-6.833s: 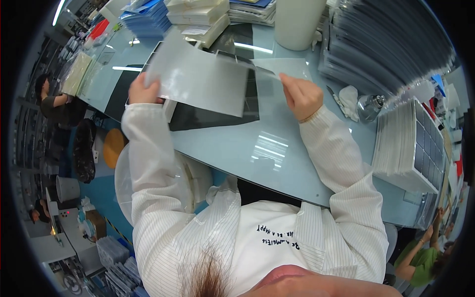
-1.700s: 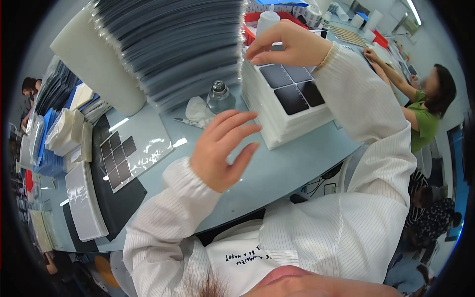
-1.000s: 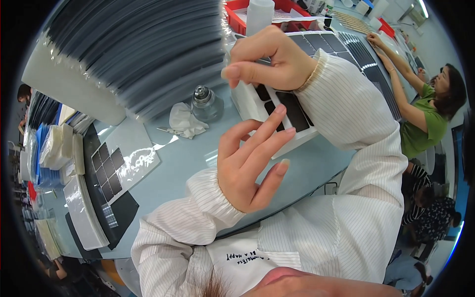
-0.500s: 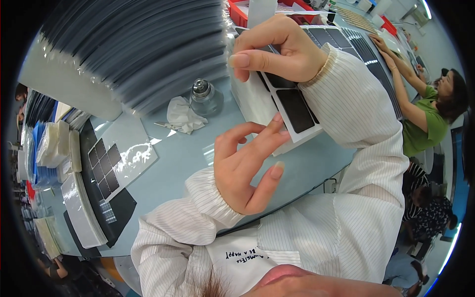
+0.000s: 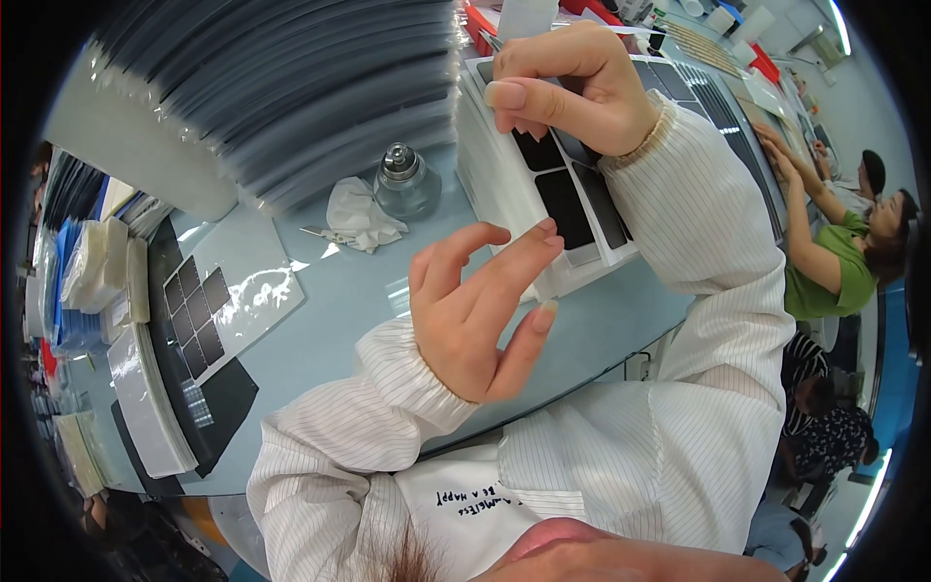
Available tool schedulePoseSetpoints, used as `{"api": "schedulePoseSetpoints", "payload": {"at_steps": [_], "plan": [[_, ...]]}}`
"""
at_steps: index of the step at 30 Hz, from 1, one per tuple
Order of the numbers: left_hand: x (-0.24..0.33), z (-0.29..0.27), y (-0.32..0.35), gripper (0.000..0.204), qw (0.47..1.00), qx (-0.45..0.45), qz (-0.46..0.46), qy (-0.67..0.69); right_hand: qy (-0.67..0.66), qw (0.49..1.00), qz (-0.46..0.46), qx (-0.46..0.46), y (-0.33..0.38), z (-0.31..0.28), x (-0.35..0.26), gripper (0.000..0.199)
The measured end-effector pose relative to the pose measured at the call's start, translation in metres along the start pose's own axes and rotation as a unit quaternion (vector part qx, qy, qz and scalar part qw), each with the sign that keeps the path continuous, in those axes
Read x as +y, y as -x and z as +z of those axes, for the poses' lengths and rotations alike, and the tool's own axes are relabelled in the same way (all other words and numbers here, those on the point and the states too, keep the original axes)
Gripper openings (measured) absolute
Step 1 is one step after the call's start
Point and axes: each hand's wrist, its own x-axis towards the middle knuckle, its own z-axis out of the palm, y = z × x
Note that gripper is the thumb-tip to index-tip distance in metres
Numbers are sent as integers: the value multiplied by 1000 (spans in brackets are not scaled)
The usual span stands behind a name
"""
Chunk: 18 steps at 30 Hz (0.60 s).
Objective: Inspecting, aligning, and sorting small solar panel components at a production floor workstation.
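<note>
Pale blue table point(image 5: 369, 291) with sheet stacks point(image 5: 529, 184), glass bottle point(image 5: 405, 184), cloth point(image 5: 357, 215).

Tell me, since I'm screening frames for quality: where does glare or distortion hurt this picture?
Head view: glare streaks the sheet at left; fisheye bends the tall stack and table; left hand and right hand look sharp.

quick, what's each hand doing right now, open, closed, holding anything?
Left hand: open, fingers loosely curled, holding nothing, raised above the pale blue table.
Right hand: closed in a pinch on a thin dark square sheet atop the white stack of sheets.
</note>
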Motion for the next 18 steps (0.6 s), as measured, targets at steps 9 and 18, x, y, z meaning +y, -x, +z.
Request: {"api": "schedulePoseSetpoints", "payload": {"at_steps": [9,18], "plan": [[6,6,-3,46,994,3,-15,104,0,1000,-17,-10,-1,8,4,29],[-1,0,1,46,996,38,-15,78,-5,1000,8,-13,-2,0,-1,33]]}}
